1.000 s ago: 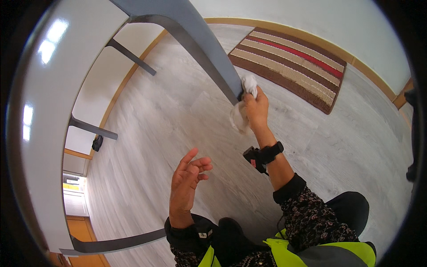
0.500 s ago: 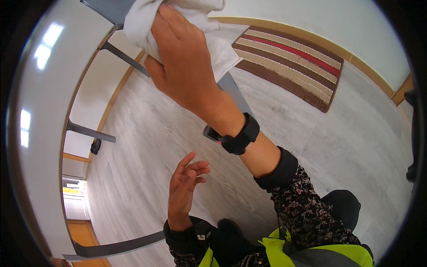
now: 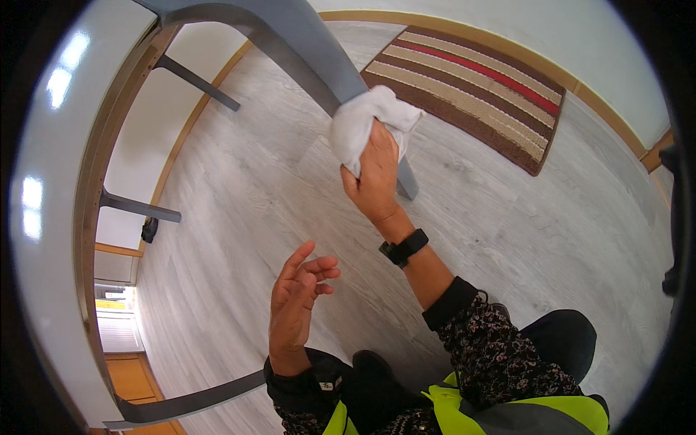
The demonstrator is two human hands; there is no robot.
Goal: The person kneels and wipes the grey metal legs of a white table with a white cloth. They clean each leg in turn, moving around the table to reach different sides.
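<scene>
In my right hand (image 3: 377,176) is a white cloth (image 3: 362,130), wrapped round the lower part of a grey table leg (image 3: 312,54). The leg's foot (image 3: 407,181) shows just beyond the cloth, and the fingertips are partly hidden in its folds. A black watch strap (image 3: 406,248) circles my right wrist. My left hand (image 3: 293,304) is held up over the floor, fingers bent loosely and apart, touching nothing.
The white tabletop (image 3: 58,217) lines the left side, with other grey legs (image 3: 141,206) under it. A striped brown mat (image 3: 471,94) lies by the far wall. Grey wood-look flooring (image 3: 239,181) spreads beneath. A small black object (image 3: 149,230) sits near the left wall.
My right hand has moved with the cloth from the top of the leg down toward its foot, baring the grey upper part. My left hand has hardly moved.
</scene>
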